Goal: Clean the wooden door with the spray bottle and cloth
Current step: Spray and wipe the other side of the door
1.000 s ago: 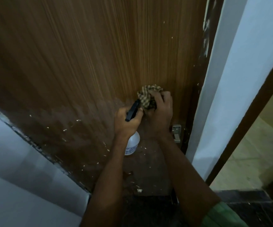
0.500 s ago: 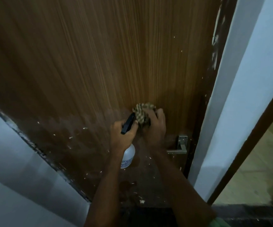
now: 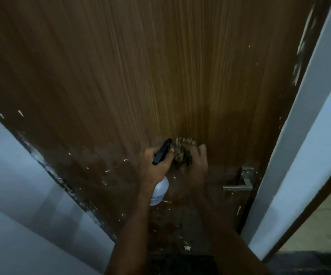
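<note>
Now the right hand (image 3: 192,165) grips the cloth (image 3: 182,150) on the door (image 3: 160,76); the left hand (image 3: 156,165) holds the bottle (image 3: 159,190) beside it, and the nozzle could scratch the wood.

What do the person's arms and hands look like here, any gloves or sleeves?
Both hands are bare: no gloves on the left hand or the right hand. The forearms are uncovered as far as the picture shows, with no sleeve, watch or ring that I can make out in the dim light.

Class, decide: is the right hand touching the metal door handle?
Apart. The head view shows bare door between the right hand, gripping the cloth, and the door handle.
</note>
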